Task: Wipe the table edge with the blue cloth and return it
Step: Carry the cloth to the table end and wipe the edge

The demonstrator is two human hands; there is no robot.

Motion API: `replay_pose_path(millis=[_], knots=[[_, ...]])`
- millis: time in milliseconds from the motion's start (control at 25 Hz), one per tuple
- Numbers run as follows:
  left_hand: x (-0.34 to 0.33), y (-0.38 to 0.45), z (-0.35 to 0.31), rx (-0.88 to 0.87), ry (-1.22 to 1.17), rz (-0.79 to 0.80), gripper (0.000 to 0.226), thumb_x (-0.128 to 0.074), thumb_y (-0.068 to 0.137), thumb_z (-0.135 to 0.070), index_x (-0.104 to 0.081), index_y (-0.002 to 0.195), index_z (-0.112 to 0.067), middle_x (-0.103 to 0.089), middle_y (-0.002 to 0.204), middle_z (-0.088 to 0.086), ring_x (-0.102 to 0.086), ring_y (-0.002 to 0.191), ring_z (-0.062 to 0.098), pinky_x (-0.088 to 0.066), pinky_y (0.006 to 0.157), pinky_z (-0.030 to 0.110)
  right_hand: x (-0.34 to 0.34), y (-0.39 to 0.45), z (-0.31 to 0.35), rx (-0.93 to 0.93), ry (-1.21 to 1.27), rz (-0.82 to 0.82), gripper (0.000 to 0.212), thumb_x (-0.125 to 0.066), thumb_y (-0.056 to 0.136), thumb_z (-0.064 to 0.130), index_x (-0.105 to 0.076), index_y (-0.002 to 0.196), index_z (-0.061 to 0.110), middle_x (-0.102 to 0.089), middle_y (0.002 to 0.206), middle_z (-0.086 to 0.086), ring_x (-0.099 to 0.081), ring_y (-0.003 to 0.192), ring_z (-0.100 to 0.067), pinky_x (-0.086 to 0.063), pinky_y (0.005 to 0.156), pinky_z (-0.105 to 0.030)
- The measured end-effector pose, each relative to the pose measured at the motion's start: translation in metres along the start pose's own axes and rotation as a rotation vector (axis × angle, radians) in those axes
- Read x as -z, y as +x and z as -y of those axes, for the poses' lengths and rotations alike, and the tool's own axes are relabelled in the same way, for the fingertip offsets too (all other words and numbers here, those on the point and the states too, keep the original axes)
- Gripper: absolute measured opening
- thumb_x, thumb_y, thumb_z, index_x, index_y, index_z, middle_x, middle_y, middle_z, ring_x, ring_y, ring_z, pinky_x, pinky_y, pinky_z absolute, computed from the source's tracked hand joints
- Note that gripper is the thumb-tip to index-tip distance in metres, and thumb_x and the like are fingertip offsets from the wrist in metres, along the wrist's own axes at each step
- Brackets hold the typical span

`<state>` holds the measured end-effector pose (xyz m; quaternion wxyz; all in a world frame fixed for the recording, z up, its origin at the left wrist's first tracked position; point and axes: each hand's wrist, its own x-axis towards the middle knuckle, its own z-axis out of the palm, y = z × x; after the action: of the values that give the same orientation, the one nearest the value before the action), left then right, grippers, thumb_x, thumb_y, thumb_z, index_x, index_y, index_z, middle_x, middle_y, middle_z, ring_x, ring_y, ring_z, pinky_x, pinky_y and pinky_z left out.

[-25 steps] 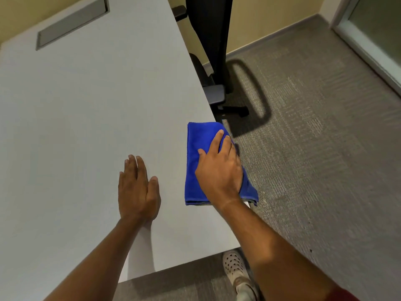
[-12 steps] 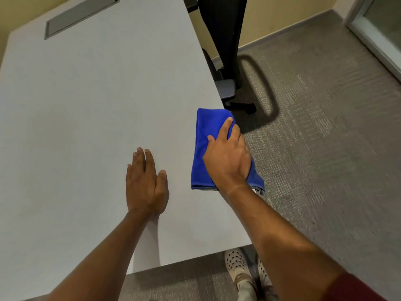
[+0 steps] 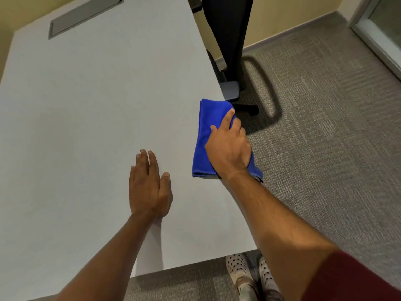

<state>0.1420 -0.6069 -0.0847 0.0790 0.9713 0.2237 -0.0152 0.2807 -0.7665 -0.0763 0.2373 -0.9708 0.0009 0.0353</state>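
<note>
A folded blue cloth [image 3: 205,135] lies over the right edge of the white table [image 3: 97,118], part of it hanging down past the edge. My right hand [image 3: 229,146] presses on top of the cloth, fingers curled over it at the table's edge. My left hand [image 3: 149,185] rests flat on the tabletop to the left of the cloth, fingers together, holding nothing.
A black office chair [image 3: 230,46] stands against the table's right side just beyond the cloth. A grey cable hatch [image 3: 84,16] is set into the far tabletop. Grey carpet [image 3: 325,137] covers the floor on the right; my shoes [image 3: 249,276] show below the near edge.
My right hand has slid the cloth farther along the table's right edge, away from me and toward the chair. My left hand has stayed flat on the tabletop.
</note>
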Motion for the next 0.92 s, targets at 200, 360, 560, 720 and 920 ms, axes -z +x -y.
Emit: replay_pose_path(millis=[200,360,560,720,920], knots=[[0.001,-0.002,-0.002,-0.003,-0.017,-0.009,0.073,-0.016,0.092,-0.047,-0.003,0.155,-0.015,0.002,0.164,0.002,0.005,0.151,0.015,0.001,0.122,0.036,0.001,-0.04,-0.019,-0.032,-0.034,-0.015,0.064,-0.049,0.095,0.038,-0.036,0.144,-0.002,-0.058,0.126,-0.023,-0.064,0.1,-0.034,-0.055,0.076,-0.041],[0.002,-0.002,-0.003,-0.01,-0.024,-0.01,0.074,-0.015,0.09,-0.049,-0.004,0.155,-0.014,0.001,0.164,0.002,0.005,0.151,0.014,0.001,0.122,0.035,0.001,-0.009,-0.001,-0.031,-0.021,0.019,0.065,-0.04,0.099,0.038,-0.027,0.149,-0.002,-0.054,0.13,-0.021,-0.062,0.104,-0.033,-0.052,0.079,-0.042],[0.004,-0.002,-0.003,-0.01,-0.011,-0.005,0.074,-0.016,0.091,-0.049,-0.004,0.155,-0.014,0.001,0.164,0.002,0.006,0.15,0.013,0.0,0.122,0.035,0.001,-0.014,0.0,-0.04,-0.058,0.024,0.064,-0.036,0.101,0.038,-0.024,0.15,-0.001,-0.047,0.14,-0.024,-0.055,0.117,-0.035,-0.048,0.094,-0.043],[0.004,-0.002,-0.005,-0.006,-0.015,-0.004,0.074,-0.017,0.091,-0.048,-0.004,0.155,-0.015,0.001,0.164,0.001,0.006,0.151,0.014,-0.001,0.122,0.036,0.003,-0.047,-0.014,0.029,-0.121,0.026,0.067,-0.041,0.097,0.039,-0.029,0.15,-0.001,-0.033,0.153,-0.028,-0.037,0.14,-0.039,-0.038,0.11,-0.048],[0.007,-0.002,-0.006,-0.004,-0.04,-0.007,0.073,-0.023,0.091,-0.043,-0.01,0.155,-0.012,-0.004,0.164,0.005,0.002,0.151,0.016,-0.003,0.123,0.038,0.004,0.007,0.01,0.069,-0.085,0.114,0.072,-0.035,0.1,0.042,-0.015,0.153,-0.003,-0.023,0.158,-0.027,-0.027,0.145,-0.037,-0.032,0.113,-0.045]])
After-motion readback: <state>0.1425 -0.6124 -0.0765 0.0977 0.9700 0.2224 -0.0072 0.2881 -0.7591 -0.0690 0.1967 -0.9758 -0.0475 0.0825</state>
